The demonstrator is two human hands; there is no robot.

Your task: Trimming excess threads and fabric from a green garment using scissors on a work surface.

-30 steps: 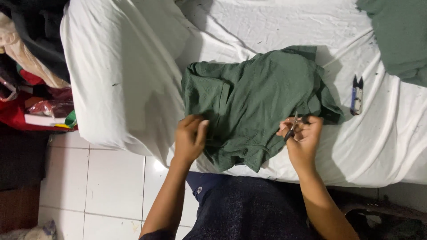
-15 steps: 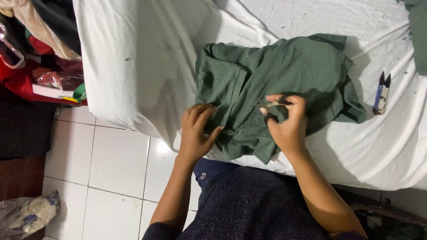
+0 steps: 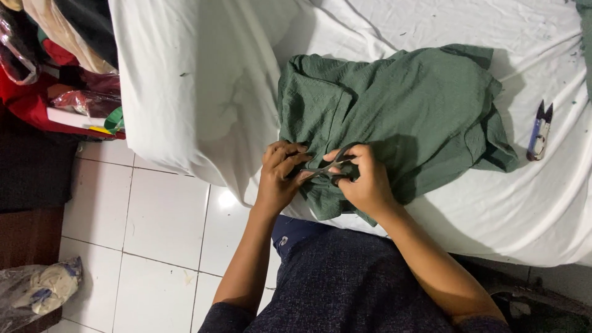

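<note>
The green garment (image 3: 401,117) lies crumpled on the white-sheeted bed (image 3: 203,92), soft, light and floppy; best gripped at its near hem. There the left hand (image 3: 279,176) pinches the cloth, while the right hand (image 3: 364,179) grips small scissors (image 3: 327,166). Beyond the garment's right edge lies a thread snipper (image 3: 539,132). No containers visible.

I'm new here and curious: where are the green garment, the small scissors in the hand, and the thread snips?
green garment (image 3: 419,105), head view, middle of fabric.
small scissors (image 3: 325,168), head view, blades.
thread snips (image 3: 539,134), head view, handle.
</note>
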